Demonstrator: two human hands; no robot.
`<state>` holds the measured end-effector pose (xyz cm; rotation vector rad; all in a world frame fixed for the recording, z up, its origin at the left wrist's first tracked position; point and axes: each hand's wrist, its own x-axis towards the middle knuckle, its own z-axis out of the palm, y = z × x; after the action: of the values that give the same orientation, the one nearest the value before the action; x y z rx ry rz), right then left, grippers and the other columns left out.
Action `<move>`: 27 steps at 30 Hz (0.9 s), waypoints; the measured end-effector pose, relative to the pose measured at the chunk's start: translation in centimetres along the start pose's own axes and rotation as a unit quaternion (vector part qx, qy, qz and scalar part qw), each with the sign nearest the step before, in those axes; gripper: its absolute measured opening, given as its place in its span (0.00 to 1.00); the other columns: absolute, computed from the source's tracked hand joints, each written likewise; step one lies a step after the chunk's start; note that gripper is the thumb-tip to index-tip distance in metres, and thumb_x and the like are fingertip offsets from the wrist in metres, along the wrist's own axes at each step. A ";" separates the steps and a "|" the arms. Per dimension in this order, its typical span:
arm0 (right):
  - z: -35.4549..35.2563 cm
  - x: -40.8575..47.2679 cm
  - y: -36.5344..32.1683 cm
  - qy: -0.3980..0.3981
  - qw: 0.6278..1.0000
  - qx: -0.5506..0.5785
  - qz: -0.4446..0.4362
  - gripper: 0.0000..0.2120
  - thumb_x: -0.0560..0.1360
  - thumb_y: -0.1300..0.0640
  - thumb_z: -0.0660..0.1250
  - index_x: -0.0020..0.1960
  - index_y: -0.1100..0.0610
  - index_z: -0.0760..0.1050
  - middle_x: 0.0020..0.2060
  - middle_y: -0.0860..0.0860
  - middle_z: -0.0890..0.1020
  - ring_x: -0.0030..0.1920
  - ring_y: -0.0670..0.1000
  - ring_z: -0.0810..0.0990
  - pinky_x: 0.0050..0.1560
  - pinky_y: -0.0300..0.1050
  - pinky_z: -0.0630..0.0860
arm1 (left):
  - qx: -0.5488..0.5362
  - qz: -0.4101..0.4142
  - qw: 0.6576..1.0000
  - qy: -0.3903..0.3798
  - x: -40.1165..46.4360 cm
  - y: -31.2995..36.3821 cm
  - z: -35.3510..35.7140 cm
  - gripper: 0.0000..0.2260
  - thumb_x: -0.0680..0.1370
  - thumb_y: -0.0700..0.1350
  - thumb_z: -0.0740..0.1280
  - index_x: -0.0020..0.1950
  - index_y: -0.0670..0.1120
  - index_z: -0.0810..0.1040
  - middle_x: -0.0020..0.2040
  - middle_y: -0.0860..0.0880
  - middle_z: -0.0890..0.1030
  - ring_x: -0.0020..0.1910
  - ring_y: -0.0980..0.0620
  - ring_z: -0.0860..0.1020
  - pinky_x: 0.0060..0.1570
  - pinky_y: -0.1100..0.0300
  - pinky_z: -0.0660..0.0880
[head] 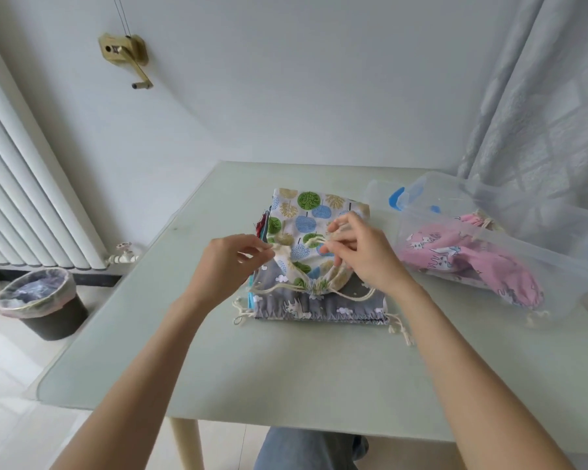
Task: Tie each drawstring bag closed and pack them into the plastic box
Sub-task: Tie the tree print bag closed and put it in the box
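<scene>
This looks like a room in a home. A white ribbed radiator (21, 184) with a valve (124, 254) stands along the left wall, and beside it on the pale tiled floor (11, 368) sits a small waste bin (39, 303) lined with a plastic bag. A sheer curtain (537, 96) hangs at the right. A brass hand crank (126, 56) is fixed to the plain white wall (286, 79) behind the glass-topped surface (286, 368).

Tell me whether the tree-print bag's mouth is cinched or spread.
Cinched: the tree-print bag gathers into tight pleats at its mouth.
</scene>
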<state>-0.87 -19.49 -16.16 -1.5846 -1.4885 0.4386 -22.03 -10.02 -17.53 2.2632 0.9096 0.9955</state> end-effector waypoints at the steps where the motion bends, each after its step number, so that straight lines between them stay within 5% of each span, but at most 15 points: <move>1: 0.7 0.7 -0.2 -0.010 0.999 0.035 0.017 0.06 0.75 0.61 0.66 0.50 0.56 0.70 0.40 0.49 0.84 0.31 0.46 0.79 0.31 0.33 0.73 | -0.022 -0.007 1.000 0.001 0.7 0.3 0.0 0.03 0.72 0.46 0.72 0.40 0.48 0.82 0.36 0.56 0.82 0.35 0.63 0.80 0.36 0.72 0.72; 5: 2.8 2.6 -0.5 -0.049 0.983 0.161 0.076 0.07 0.72 0.62 0.70 0.50 0.58 0.76 0.39 0.49 0.82 0.34 0.47 0.78 0.31 0.34 0.73 | -0.131 -0.022 0.991 -0.008 3.7 2.1 0.8 0.03 0.71 0.44 0.73 0.38 0.47 0.81 0.32 0.56 0.82 0.32 0.63 0.79 0.35 0.72 0.72; 10: 3.3 3.3 -0.4 -0.114 0.945 0.295 0.082 0.10 0.70 0.62 0.71 0.51 0.62 0.78 0.38 0.48 0.82 0.34 0.41 0.78 0.36 0.32 0.73 | -0.084 0.007 0.996 -0.010 6.5 3.0 2.1 0.03 0.71 0.48 0.73 0.39 0.52 0.81 0.35 0.55 0.82 0.28 0.68 0.74 0.31 0.75 0.65; 14: 2.7 3.7 0.6 -0.112 0.886 0.434 0.114 0.12 0.69 0.62 0.68 0.51 0.65 0.78 0.41 0.54 0.82 0.37 0.46 0.80 0.38 0.34 0.75 | -0.115 -0.016 0.993 -0.020 7.8 3.0 3.4 0.03 0.71 0.50 0.73 0.38 0.54 0.81 0.36 0.55 0.83 0.29 0.65 0.77 0.34 0.72 0.71; 19: 2.6 3.6 2.6 0.007 0.915 0.386 0.115 0.05 0.73 0.68 0.66 0.44 0.61 0.79 0.35 0.51 0.81 0.34 0.44 0.79 0.34 0.33 0.73 | -0.154 -0.063 0.982 -0.095 8.4 2.1 4.6 0.12 0.77 0.54 0.64 0.48 0.48 0.84 0.44 0.54 0.85 0.45 0.60 0.82 0.52 0.60 0.77; 22: 1.9 3.2 3.8 0.032 0.899 0.409 0.155 0.04 0.73 0.68 0.66 0.45 0.62 0.78 0.34 0.52 0.81 0.35 0.46 0.79 0.34 0.33 0.75 | -0.170 -0.098 0.976 -0.093 7.7 0.7 5.5 0.15 0.79 0.53 0.61 0.50 0.46 0.83 0.47 0.54 0.84 0.46 0.59 0.82 0.52 0.59 0.77; 27: 1.4 3.3 4.8 0.040 0.903 0.386 0.183 0.05 0.73 0.66 0.67 0.44 0.58 0.78 0.31 0.50 0.81 0.34 0.47 0.78 0.33 0.36 0.73 | -0.160 -0.098 0.972 -0.142 6.4 -0.3 6.3 0.10 0.75 0.51 0.69 0.52 0.47 0.81 0.42 0.51 0.85 0.42 0.58 0.82 0.46 0.63 0.78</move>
<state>1.68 -15.35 -19.63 -1.1922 -0.7732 1.0214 -13.94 -6.20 -18.72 1.9372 0.7676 0.6569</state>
